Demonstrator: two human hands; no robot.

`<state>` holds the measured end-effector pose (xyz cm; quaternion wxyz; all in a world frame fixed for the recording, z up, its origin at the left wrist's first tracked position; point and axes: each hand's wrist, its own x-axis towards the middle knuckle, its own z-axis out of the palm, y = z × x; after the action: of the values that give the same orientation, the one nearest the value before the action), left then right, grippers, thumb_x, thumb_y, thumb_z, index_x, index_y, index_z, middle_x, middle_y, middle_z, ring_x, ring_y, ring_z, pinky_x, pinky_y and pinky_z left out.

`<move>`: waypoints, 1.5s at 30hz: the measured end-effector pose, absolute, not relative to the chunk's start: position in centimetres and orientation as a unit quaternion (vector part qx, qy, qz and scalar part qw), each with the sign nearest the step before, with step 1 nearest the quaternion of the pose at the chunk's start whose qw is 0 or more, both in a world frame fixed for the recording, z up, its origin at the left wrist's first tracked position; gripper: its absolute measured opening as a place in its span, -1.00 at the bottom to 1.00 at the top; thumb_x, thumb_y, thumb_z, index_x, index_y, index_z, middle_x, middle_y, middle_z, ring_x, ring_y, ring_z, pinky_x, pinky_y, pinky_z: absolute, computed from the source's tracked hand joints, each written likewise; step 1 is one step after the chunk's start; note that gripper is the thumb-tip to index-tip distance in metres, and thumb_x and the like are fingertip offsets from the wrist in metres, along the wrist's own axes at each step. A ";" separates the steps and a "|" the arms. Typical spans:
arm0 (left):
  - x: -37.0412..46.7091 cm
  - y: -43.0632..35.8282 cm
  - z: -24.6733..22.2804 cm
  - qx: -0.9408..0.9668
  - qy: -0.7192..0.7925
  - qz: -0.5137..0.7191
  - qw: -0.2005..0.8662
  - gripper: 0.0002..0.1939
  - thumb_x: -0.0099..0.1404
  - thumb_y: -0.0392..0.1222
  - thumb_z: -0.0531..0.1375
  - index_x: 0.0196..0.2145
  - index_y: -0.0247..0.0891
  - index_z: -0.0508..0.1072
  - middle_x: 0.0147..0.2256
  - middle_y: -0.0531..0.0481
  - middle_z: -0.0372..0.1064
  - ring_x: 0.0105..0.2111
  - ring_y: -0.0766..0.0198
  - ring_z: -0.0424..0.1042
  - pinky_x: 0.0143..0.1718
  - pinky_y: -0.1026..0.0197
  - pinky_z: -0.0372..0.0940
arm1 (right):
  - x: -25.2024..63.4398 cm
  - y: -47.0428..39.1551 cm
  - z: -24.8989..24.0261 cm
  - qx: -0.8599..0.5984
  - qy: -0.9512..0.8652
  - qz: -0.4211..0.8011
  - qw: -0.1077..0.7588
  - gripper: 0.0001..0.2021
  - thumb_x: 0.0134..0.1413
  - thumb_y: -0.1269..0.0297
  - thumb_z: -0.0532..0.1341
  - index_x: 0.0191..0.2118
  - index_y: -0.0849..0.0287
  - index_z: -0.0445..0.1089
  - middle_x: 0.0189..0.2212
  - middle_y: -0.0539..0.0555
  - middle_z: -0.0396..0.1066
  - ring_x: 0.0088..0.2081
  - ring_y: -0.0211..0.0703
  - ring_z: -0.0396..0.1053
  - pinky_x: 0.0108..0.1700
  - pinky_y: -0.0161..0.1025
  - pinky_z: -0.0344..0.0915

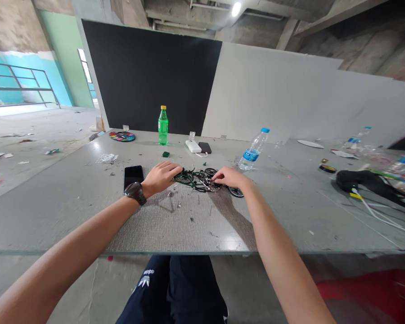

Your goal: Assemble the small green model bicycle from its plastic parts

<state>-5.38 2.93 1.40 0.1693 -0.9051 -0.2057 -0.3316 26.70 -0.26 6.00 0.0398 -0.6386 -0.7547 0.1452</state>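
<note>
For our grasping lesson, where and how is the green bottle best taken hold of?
Probably around the middle of the green bottle, coming from the near side: it stands upright, its tall, narrow body suits a wrapping grip, and the black panel rises behind.

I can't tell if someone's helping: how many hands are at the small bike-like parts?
2: the left hand at the left end of the small parts, the right hand toward their right side. Neither is hidden.

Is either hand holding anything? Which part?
The little bike has the left hand at its left end, right hand near its middle; any grip is unclear.
</note>
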 end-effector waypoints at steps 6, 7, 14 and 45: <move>-5.4 2.9 1.5 -0.907 -0.206 -0.329 0.165 -0.80 0.40 -0.30 0.14 -0.03 -0.24 0.38 -0.06 -0.18 0.48 -0.05 0.08 0.45 -0.07 0.02 0.38 | 25.9 -0.8 6.4 -0.648 -0.748 0.141 0.028 -0.74 0.14 0.36 0.22 -0.12 0.06 0.64 -0.16 0.10 0.62 -0.20 -0.05 0.53 -0.19 -0.25 0.33; -5.4 2.9 1.5 -0.907 -0.207 -0.328 0.165 -0.80 0.40 -0.30 0.14 -0.03 -0.24 0.38 -0.06 -0.18 0.48 -0.05 0.07 0.45 -0.07 0.02 0.38 | 25.9 -0.8 6.5 -0.648 -0.749 0.137 0.025 -0.73 0.14 0.36 0.22 -0.12 0.06 0.64 -0.16 0.11 0.62 -0.21 -0.05 0.52 -0.20 -0.25 0.33; -5.4 2.8 1.5 -0.907 -0.210 -0.327 0.166 -0.80 0.39 -0.30 0.16 -0.03 -0.25 0.38 -0.05 -0.19 0.48 -0.05 0.07 0.45 -0.06 0.03 0.38 | 25.7 -0.6 6.3 -0.652 -0.745 0.142 0.019 -0.75 0.13 0.34 0.25 -0.10 0.06 0.63 -0.12 0.13 0.60 -0.19 -0.05 0.51 -0.21 -0.25 0.32; -5.4 3.0 1.3 -0.907 -0.207 -0.328 0.164 -0.78 0.40 -0.27 0.15 -0.01 -0.24 0.39 -0.06 -0.20 0.48 -0.05 0.07 0.45 -0.05 0.02 0.38 | 25.5 -1.1 6.6 -0.669 -0.730 0.140 0.008 -0.73 0.13 0.39 0.24 -0.13 0.01 0.65 -0.18 0.10 0.62 -0.21 -0.07 0.52 -0.21 -0.25 0.34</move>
<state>-5.38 3.03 1.33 0.1640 -0.9070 -0.2066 -0.3282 25.50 -1.13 6.64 0.0084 -0.6690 -0.7299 0.1400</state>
